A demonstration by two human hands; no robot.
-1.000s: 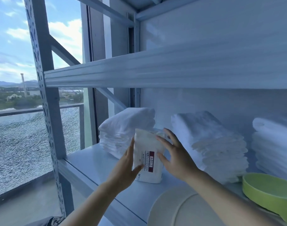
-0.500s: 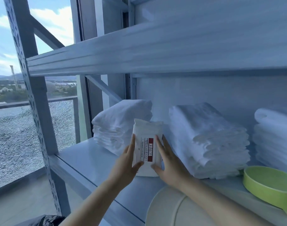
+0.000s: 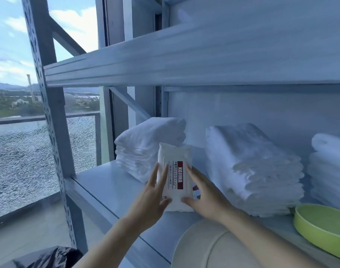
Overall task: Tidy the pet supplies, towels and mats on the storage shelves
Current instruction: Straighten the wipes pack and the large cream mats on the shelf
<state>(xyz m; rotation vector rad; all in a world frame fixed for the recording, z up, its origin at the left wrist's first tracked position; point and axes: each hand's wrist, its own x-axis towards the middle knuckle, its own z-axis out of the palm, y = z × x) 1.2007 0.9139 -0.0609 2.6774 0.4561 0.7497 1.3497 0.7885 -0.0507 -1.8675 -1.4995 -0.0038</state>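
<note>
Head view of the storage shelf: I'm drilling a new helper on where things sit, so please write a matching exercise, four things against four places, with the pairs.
Things
1. white wipes packet with a red label
2. lime-green plastic bowl
3. leftmost stack of folded white towels
4. shiny black bag

Places
A. far right on the grey metal shelf
B. below the shelf, lower left corner
C. on end between the left hand and right hand
D. behind the packet, nearest the window

Pairs: 1-C, 2-A, 3-D, 4-B
</note>
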